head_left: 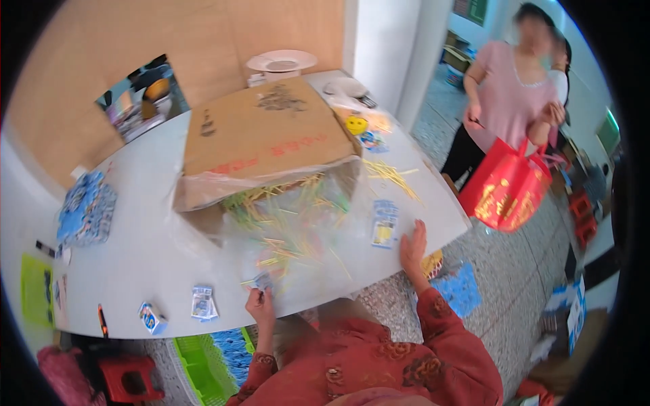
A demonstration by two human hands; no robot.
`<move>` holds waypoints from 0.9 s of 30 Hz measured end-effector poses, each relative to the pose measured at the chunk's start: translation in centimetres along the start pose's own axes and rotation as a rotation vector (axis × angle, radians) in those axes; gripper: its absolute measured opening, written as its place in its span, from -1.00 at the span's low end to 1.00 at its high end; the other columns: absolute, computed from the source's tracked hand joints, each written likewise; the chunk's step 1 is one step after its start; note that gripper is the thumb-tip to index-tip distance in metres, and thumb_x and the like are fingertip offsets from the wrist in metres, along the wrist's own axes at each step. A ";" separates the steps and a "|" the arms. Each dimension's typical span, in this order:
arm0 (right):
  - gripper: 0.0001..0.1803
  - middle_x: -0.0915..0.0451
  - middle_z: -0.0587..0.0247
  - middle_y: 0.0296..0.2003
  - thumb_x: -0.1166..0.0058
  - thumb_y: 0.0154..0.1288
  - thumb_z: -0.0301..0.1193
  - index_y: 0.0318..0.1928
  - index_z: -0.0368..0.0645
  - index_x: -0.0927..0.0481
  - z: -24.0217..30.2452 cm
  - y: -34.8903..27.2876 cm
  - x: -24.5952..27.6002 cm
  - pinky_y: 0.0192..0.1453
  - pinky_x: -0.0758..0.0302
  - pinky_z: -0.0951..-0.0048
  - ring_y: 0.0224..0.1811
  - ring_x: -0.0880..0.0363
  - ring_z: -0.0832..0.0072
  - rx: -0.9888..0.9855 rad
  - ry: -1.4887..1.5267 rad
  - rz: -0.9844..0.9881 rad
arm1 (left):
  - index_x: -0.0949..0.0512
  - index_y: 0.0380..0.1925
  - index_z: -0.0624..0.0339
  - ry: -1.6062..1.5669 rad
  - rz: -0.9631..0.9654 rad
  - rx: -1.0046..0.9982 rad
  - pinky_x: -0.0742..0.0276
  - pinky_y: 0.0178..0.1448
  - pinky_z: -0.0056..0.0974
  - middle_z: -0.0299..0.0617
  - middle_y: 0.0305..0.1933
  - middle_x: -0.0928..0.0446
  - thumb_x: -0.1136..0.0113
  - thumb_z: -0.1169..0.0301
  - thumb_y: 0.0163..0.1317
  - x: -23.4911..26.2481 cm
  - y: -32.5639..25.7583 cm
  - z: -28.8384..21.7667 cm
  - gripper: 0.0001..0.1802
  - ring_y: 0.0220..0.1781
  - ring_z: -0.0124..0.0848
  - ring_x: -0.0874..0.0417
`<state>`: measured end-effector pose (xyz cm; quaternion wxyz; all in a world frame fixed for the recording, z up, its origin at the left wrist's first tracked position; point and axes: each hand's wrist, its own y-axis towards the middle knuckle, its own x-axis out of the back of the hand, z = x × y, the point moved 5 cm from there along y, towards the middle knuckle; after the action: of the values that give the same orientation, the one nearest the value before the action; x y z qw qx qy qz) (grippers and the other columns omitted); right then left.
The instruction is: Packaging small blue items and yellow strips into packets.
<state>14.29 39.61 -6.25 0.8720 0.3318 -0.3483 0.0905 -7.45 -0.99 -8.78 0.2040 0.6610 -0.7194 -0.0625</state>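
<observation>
Lower ctr: L hand [261, 306] pinches small, blurry blue-grey packet [263, 279], prob. light, slippery plastic; best held by edge. Ctr-right: R hand [414, 254], fingers extended, on white tabletop [135, 281].

Shows red characters, blurred, along the near edge of the cardboard box [233, 132] on the table [142, 260], dark print farther back. Shows gold printing on the red bag [477, 193]; on blue-and-white packets [202, 302] by the table's near edge, lettering too small to read.
</observation>
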 end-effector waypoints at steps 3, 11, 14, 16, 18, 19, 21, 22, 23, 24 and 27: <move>-0.32 -0.18 -0.10 0.20 -0.02 0.03 -0.56 0.22 -0.23 -0.15 0.2 -0.2 0.0 0.27 -0.13 0.13 0.25 -0.15 0.02 0.014 0.038 0.009 | -0.30 -0.66 0.26 0.050 -0.004 0.031 -0.12 -0.54 -0.43 -0.33 -0.70 -0.16 -0.23 0.52 0.03 0.4 -0.1 -0.7 -0.73 -0.62 -0.58 -0.14; -0.34 -0.17 -0.11 0.19 0.00 0.04 -0.60 0.21 -0.23 -0.14 1.1 0.2 0.4 0.25 -0.19 0.17 0.22 -0.18 0.00 -0.005 0.121 0.002 | -0.30 -0.65 0.28 0.051 0.025 0.017 -0.10 -0.56 -0.42 -0.29 -0.68 -0.16 -0.22 0.55 0.02 0.4 -0.1 -1.4 -0.74 -0.63 -0.57 -0.13; -0.35 -0.17 -0.12 0.20 0.00 0.05 -0.61 0.21 -0.25 -0.15 1.0 0.3 0.4 0.24 -0.22 0.19 0.21 -0.19 -0.01 -0.022 0.113 0.006 | -0.30 -0.65 0.29 0.089 0.024 0.005 -0.09 -0.57 -0.41 -0.27 -0.68 -0.15 -0.21 0.56 0.02 0.1 0.2 -2.4 -0.74 -0.63 -0.57 -0.12; -0.36 -0.16 -0.12 0.20 0.01 0.05 -0.62 0.21 -0.26 -0.15 1.0 0.3 0.6 0.23 -0.25 0.20 0.20 -0.21 -0.01 -0.007 0.149 -0.018 | -0.27 -0.68 0.27 0.073 0.018 -0.006 -0.04 -0.56 -0.47 -0.40 -0.68 -0.12 -0.23 0.58 0.03 0.1 0.3 -2.7 -0.70 -0.62 -0.65 -0.08; -0.36 -0.16 -0.12 0.20 0.01 0.05 -0.62 0.20 -0.27 -0.16 1.0 0.3 0.5 0.22 -0.27 0.21 0.20 -0.21 -0.01 0.000 0.150 -0.023 | -0.27 -0.68 0.27 0.068 0.020 0.003 -0.04 -0.56 -0.47 -0.40 -0.68 -0.12 -0.23 0.58 0.03 0.1 0.3 -2.6 -0.71 -0.61 -0.64 -0.09; -0.36 -0.16 -0.12 0.19 0.02 0.05 -0.62 0.20 -0.27 -0.16 1.0 0.3 0.6 0.21 -0.28 0.22 0.19 -0.22 -0.01 0.008 0.151 -0.030 | -0.28 -0.67 0.27 0.062 0.022 0.012 -0.04 -0.56 -0.47 -0.40 -0.68 -0.12 -0.23 0.57 0.03 0.1 0.3 -2.5 -0.71 -0.61 -0.64 -0.09; -0.36 -0.16 -0.12 0.20 0.02 0.06 -0.62 0.21 -0.27 -0.16 0.9 0.3 0.5 0.21 -0.27 0.21 0.19 -0.22 -0.01 0.009 0.153 -0.027 | -0.28 -0.67 0.27 0.065 0.022 0.002 -0.04 -0.55 -0.47 -0.39 -0.68 -0.12 -0.23 0.57 0.02 0.1 0.3 -2.5 -0.71 -0.61 -0.64 -0.09; -0.36 -0.16 -0.12 0.20 0.02 0.06 -0.62 0.21 -0.27 -0.15 0.9 0.2 0.5 0.22 -0.26 0.21 0.19 -0.21 -0.01 0.011 0.156 -0.025 | -0.28 -0.67 0.27 0.068 0.021 -0.007 -0.05 -0.55 -0.47 -0.39 -0.68 -0.12 -0.23 0.57 0.02 0.1 0.3 -2.5 -0.71 -0.61 -0.64 -0.09; -0.36 -0.16 -0.12 0.20 0.02 0.06 -0.62 0.21 -0.27 -0.15 0.9 0.2 0.5 0.22 -0.26 0.21 0.19 -0.21 -0.01 0.009 0.154 -0.026 | -0.28 -0.67 0.27 0.067 0.024 -0.007 -0.05 -0.55 -0.47 -0.39 -0.68 -0.12 -0.23 0.57 0.02 0.1 0.2 -2.5 -0.71 -0.61 -0.64 -0.09; -0.36 -0.17 -0.12 0.20 0.02 0.06 -0.61 0.21 -0.26 -0.15 0.8 0.2 0.5 0.23 -0.24 0.20 0.20 -0.21 -0.01 0.008 0.144 -0.020 | -0.28 -0.67 0.27 0.063 0.019 -0.004 -0.05 -0.55 -0.47 -0.38 -0.68 -0.12 -0.23 0.57 0.02 0.1 0.2 -2.7 -0.71 -0.61 -0.64 -0.09; -0.37 -0.17 -0.11 0.20 0.02 0.06 -0.60 0.21 -0.25 -0.16 0.8 0.1 0.6 0.24 -0.20 0.18 0.21 -0.19 -0.01 0.006 0.122 -0.011 | -0.28 -0.67 0.27 0.057 0.019 0.014 -0.06 -0.55 -0.46 -0.38 -0.67 -0.13 -0.23 0.56 0.02 0.2 0.3 -3.2 -0.71 -0.61 -0.63 -0.10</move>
<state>14.24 39.10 -5.38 0.8912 0.3300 -0.2923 0.1068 -6.52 -0.53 -5.69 0.2204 0.6571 -0.7199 -0.0364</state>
